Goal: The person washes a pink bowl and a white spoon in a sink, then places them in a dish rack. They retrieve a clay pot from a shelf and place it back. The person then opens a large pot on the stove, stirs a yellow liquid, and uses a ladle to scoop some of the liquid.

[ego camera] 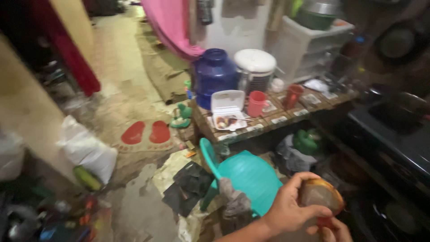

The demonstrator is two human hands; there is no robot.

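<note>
Cluttered and dim, the room centres on a low tiled table (286,117), used below as the reference landmark. On its top stand a dark blue jug (216,76) and a white rice cooker (255,67) at the back, with an open white food box (228,111) and two red cups (257,103) nearer the front edge, likely kept there for easy reach. Below the front of the table sits a teal plastic chair (244,172) with a grey cloth (235,201) draped over its seat edge. Left of the table, a mat with red footprint shapes (147,133) lies on the floor, and a white sack (87,150) lies farther left. Well below the table, at the bottom of the view, the left hand (286,210) wraps closed around a round brownish object (321,195), apparently a lidded bowl or container, fingers across its face. The right hand (336,231) supports it from beneath, mostly cut off; its grip cannot be judged.
</note>
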